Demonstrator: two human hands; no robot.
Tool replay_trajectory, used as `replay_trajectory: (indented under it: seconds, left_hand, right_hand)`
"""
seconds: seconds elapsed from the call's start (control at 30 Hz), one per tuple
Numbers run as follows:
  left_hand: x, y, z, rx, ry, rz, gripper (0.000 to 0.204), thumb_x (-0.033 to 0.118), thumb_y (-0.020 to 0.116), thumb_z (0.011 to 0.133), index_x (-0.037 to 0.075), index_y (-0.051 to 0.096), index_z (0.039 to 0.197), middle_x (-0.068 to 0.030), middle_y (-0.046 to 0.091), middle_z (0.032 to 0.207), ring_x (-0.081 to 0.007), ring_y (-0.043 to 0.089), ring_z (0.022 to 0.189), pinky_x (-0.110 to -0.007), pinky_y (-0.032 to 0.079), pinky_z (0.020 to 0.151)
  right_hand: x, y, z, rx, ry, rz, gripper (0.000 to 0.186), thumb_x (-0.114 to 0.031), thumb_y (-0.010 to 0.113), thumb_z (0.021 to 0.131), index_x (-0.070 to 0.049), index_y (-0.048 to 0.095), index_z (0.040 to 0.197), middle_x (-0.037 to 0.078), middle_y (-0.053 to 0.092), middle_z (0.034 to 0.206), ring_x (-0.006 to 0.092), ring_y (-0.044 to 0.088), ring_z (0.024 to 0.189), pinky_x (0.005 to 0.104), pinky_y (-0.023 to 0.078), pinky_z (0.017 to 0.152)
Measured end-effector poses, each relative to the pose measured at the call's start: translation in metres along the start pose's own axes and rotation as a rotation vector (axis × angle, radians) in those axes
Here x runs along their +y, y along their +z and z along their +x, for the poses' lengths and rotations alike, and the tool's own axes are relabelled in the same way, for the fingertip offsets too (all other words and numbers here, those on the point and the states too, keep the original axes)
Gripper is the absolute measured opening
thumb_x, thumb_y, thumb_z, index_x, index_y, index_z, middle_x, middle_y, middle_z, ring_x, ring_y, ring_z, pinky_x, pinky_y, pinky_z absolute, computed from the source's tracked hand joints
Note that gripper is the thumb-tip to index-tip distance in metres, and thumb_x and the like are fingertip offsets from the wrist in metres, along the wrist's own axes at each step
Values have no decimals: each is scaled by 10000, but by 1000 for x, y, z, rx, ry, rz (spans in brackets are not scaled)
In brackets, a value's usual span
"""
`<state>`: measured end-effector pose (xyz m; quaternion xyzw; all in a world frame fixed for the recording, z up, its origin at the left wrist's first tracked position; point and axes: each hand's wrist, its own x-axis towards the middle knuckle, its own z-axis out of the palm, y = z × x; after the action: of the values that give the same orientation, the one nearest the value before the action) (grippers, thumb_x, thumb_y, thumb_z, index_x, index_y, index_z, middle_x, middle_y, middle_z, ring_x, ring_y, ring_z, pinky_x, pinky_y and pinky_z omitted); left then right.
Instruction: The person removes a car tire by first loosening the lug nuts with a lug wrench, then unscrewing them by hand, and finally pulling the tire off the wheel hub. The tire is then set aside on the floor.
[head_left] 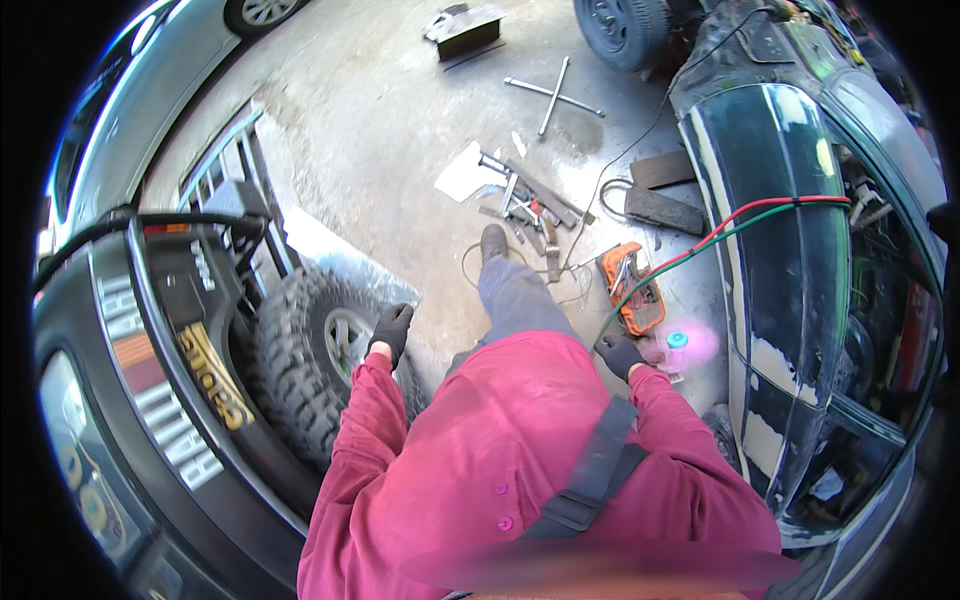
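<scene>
My left hand (392,330), in a black glove, hangs with curled fingers beside a large knobby tire (290,360); I see nothing in it, though its palm is hidden. My right hand (618,352), also gloved, is closed where a green hose (631,295) comes down; whether it grips the hose is unclear. Just ahead of it lies an open orange tool case (645,305). A pink translucent container with a blue lid (677,341) stands to its right. Farther forward, assorted tools (525,200) lie on the concrete beside a white sheet (455,175).
A dark vehicle (120,400) is close on my left, a partly stripped car (770,300) on my right, with a red hose (760,202) over it. Ahead lie a cross wrench (553,97), dark slabs (660,205) and a metal box (465,38). A silver car (180,80) stands beyond.
</scene>
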<state>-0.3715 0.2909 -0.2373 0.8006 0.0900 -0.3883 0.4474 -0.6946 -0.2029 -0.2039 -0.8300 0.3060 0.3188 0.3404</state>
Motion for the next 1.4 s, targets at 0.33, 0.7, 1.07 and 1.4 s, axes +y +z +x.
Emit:
replay_trajectory:
  seconds: [0.33,0.7,1.07,1.4]
  left_hand:
    - [80,-114,128,63,-118,411,493,418,610,1002,3,686,1256,-155,738,1105,-237,695,909,-352,552,797]
    - [255,-130,269,-175,-345,295,619,545,573,1019,108,575,1458,-112,699,1312,-269,680,1065,-406,516,848]
    - [511,-244,610,-343,57,719,670,533,703,951,100,583,1448,-131,700,1274,-278,668,1083,-433,551,863]
    - [744,-71,600,-741,359,1136,726,514,729,932,76,556,1484,-204,653,1408,-343,660,1243,-407,524,1054]
  right_hand:
    - [-124,-109,132,146,-84,44,536,-461,620,983,-15,692,1273,242,712,1261,408,668,1194,454,523,1006]
    - [-223,-193,202,280,189,351,599,-421,604,984,61,645,1337,280,673,1319,397,639,1253,417,482,1071]
    - [-404,-251,307,381,341,573,495,-435,606,941,-25,691,1205,275,717,1131,437,687,1075,477,535,912]
    - [-478,-379,372,533,162,715,495,-347,654,942,-9,672,1304,236,720,1207,402,688,1126,420,541,947]
